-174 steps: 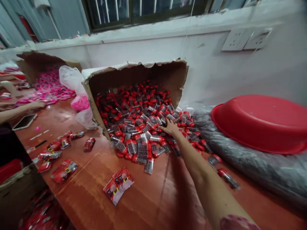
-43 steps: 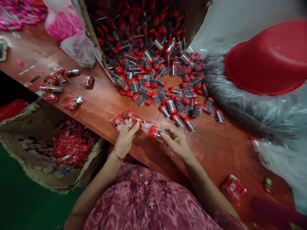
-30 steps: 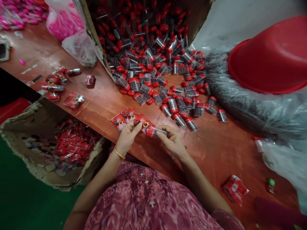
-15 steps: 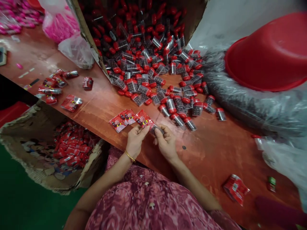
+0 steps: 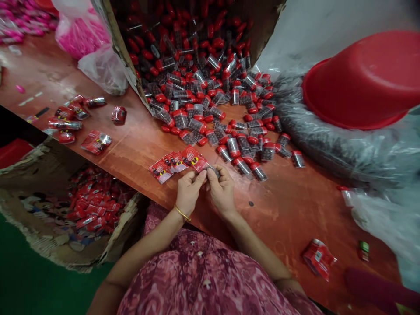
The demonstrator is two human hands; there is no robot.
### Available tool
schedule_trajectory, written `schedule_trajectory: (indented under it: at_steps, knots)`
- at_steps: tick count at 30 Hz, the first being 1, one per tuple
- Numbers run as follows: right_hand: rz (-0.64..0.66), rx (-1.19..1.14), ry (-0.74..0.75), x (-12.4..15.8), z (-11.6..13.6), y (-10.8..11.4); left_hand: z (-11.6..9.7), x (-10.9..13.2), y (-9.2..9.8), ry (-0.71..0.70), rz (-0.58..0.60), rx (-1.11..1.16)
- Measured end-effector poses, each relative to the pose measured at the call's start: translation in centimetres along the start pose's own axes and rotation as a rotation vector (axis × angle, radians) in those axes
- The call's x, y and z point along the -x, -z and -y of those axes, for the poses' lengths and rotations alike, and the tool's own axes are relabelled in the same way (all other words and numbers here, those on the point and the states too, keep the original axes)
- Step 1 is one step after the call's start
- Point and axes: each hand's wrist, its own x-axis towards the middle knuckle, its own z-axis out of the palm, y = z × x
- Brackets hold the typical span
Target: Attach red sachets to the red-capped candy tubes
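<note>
One packet (image 5: 194,157) is pinched by the left hand (image 5: 188,192) and the right hand (image 5: 222,192); they mostly hide its lower end. Above, the box (image 5: 116,40) is cut off.

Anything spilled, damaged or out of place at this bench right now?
Yes. Red-capped tubes lie loose on the table, spilling from the cardboard box. The lower box has a ragged, torn-looking rim. A lone red packet lies at right, away from the other packets.

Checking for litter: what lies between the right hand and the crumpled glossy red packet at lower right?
Head view: a small dark round spot on the reddish tabletop, nearer the right hand than the packet; otherwise looks bare.
</note>
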Motion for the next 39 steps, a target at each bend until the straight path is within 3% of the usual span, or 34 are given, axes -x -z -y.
schedule_trajectory:
  at_steps: [5, 9, 13, 17, 21, 27, 33, 36, 39]
  knots:
    - [0.095, -0.013, -0.016, 0.3, -0.2, 0.0, 0.0, 0.0, 0.3, 0.035, 0.129, 0.094]
    - [0.085, 0.035, 0.008, 0.7, 0.0, 0.2, 0.0, -0.2, 0.5, 0.052, 0.125, 0.09]
    - [0.197, -0.022, -0.091, 0.6, 0.1, 0.8, -0.2, -0.1, 1.0, 0.084, 0.232, 0.07]
    - [0.286, -0.082, -0.123, 0.6, 0.2, 1.0, -0.5, 0.0, 1.1, 0.036, 0.16, 0.111]
    - [0.223, -0.081, -0.073, 0.6, 0.3, 0.3, -0.3, -0.1, 0.7, -0.014, 0.089, 0.035]
    - [0.275, -0.124, -0.114, 0.7, 0.3, 0.6, 0.0, 0.0, 1.0, 0.038, 0.003, 0.133]
    - [0.192, 0.051, -0.055, 0.3, -0.7, 0.2, -0.5, 0.8, 1.1, 0.193, 0.102, 0.148]
    - [0.217, 0.317, 0.163, -0.6, -0.7, 0.6, -2.0, 0.9, 3.0, 0.262, 0.091, 0.135]
    - [0.104, 0.71, 0.388, -1.9, -0.5, 3.5, -4.3, 1.1, 7.9, 0.21, -0.134, 0.072]
